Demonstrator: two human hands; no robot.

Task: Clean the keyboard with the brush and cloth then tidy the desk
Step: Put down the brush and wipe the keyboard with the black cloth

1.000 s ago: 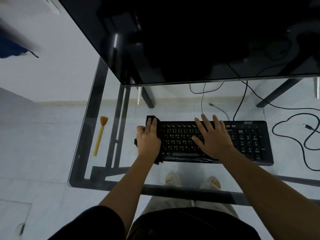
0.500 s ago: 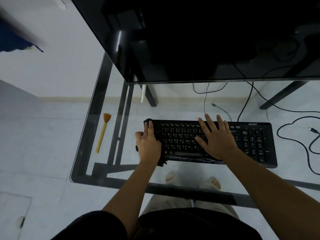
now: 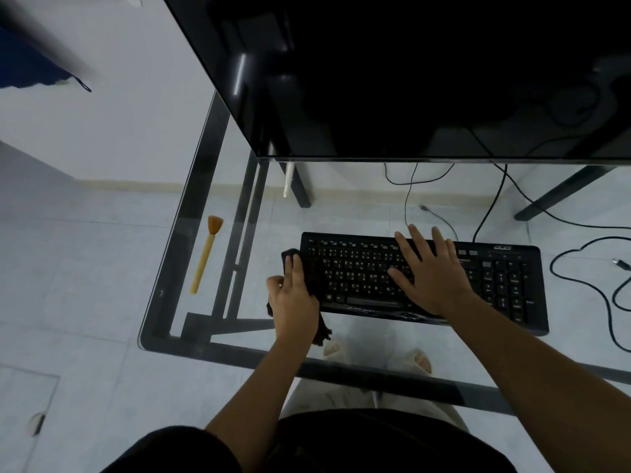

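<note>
A black keyboard (image 3: 502, 285) lies on the glass desk (image 3: 191, 343) in front of me. My left hand (image 3: 295, 298) presses a dark cloth (image 3: 314, 278) against the keyboard's left end, and the cloth's tail hangs past the front edge. My right hand (image 3: 433, 274) lies flat, fingers spread, on the middle keys and holds the keyboard steady. A brush (image 3: 206, 254) with a wooden handle and orange bristles lies on the glass to the left, apart from both hands.
A large dark monitor (image 3: 409, 80) overhangs the back of the desk. Black cables (image 3: 587, 295) loop on the right, behind and beside the keyboard. The black desk frame (image 3: 239, 233) shows through the glass. My feet show through the glass below the keyboard.
My left hand has drawn the cloth down the keyboard's left end, uncovering the top left corner. My right hand stays put on the keys. The view shifted slightly.
</note>
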